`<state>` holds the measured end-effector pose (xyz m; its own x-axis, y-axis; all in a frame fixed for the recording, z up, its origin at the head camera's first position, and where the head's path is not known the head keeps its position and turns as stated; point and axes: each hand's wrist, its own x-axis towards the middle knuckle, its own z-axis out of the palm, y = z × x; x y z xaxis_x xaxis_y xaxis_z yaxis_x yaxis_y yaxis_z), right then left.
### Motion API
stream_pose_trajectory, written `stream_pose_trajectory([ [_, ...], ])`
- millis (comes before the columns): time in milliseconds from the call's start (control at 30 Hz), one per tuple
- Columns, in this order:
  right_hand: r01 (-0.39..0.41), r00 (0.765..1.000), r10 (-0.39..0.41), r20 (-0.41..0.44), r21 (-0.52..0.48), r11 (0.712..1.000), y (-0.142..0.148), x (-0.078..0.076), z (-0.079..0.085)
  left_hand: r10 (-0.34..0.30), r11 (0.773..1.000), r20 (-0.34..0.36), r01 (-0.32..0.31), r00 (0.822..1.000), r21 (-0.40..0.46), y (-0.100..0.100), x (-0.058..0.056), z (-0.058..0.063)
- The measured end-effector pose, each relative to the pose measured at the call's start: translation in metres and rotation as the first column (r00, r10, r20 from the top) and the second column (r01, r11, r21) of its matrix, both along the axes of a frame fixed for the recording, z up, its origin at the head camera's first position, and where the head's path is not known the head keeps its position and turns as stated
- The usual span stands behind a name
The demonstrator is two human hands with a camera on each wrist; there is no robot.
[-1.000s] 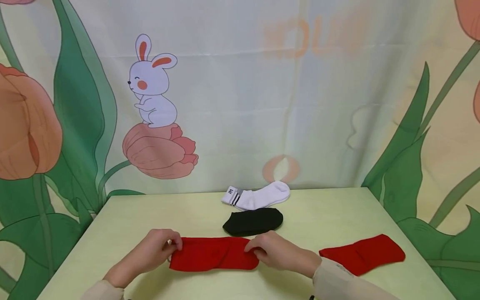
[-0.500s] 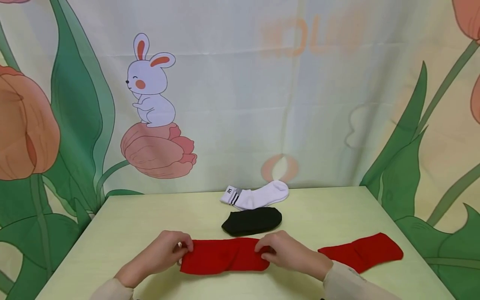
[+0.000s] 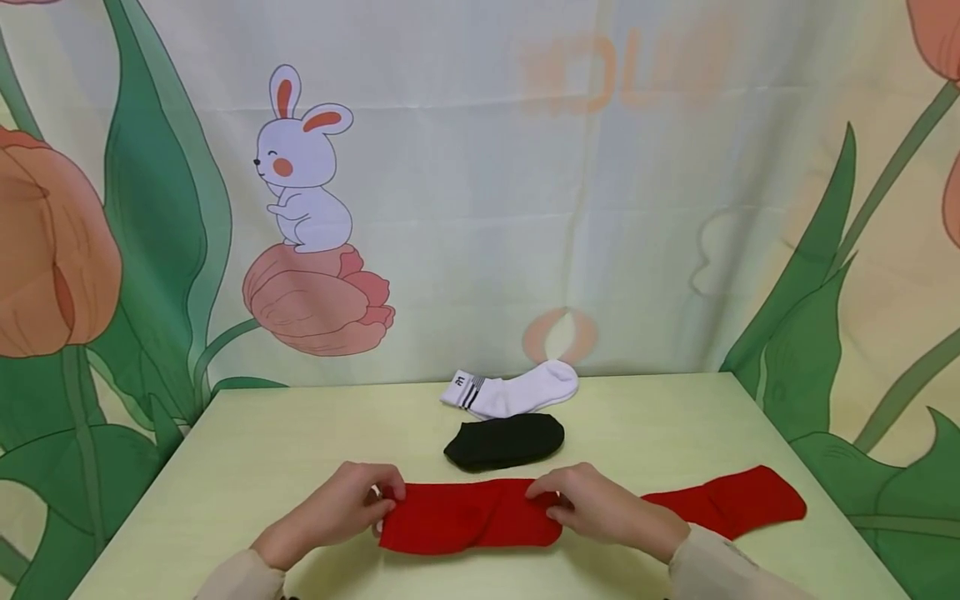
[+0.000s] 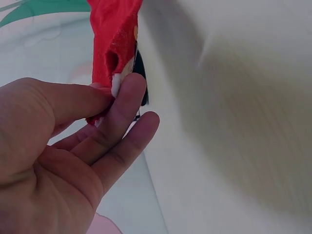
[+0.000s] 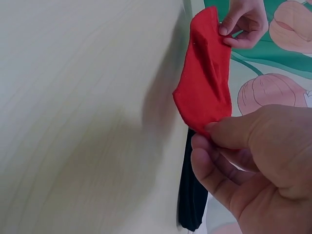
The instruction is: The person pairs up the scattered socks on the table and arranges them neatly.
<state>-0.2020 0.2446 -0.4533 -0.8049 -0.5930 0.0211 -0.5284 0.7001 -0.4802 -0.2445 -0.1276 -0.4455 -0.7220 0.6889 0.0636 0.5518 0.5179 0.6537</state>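
A red sock is stretched sideways between the two hands, above the near part of the table. My left hand pinches its left end between thumb and fingers; the left wrist view shows a bit of white by the fingertips at that end of the red sock. At the other end, my right hand pinches the upper corner, thumb in front, as the right wrist view also shows on the red sock. A second red sock lies flat to the right, partly hidden behind the right forearm.
Behind the held sock lies a black ankle sock. Beyond it, near the table's back edge, is a white sock with dark stripes at the cuff. A printed curtain hangs behind the pale table.
Both hands have moved steadily to the right and slightly nearer, carrying the stretched red sock with them. The other socks stay in place.
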Motion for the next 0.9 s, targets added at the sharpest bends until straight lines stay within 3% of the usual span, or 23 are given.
stream_pose_trajectory([
  [233,0.017,0.999,-0.017,0.043,0.006,1.000,0.008,0.003,0.002,-0.017,1.000,0.062,0.017,0.998,0.012,0.010,0.000,-0.002],
  [433,0.008,0.999,-0.008,0.032,0.009,1.000,0.013,0.004,0.002,-0.035,0.999,0.075,0.034,0.997,0.013,0.016,-0.001,-0.005],
  [700,0.006,0.999,-0.007,0.033,0.031,1.000,0.019,0.002,-0.001,-0.058,0.998,-0.038,0.056,0.998,-0.035,0.021,-0.004,-0.007],
  [900,-0.009,0.999,0.008,0.031,0.031,0.999,0.024,0.001,-0.001,-0.066,0.996,-0.024,0.065,0.997,-0.064,0.025,-0.004,-0.008],
])
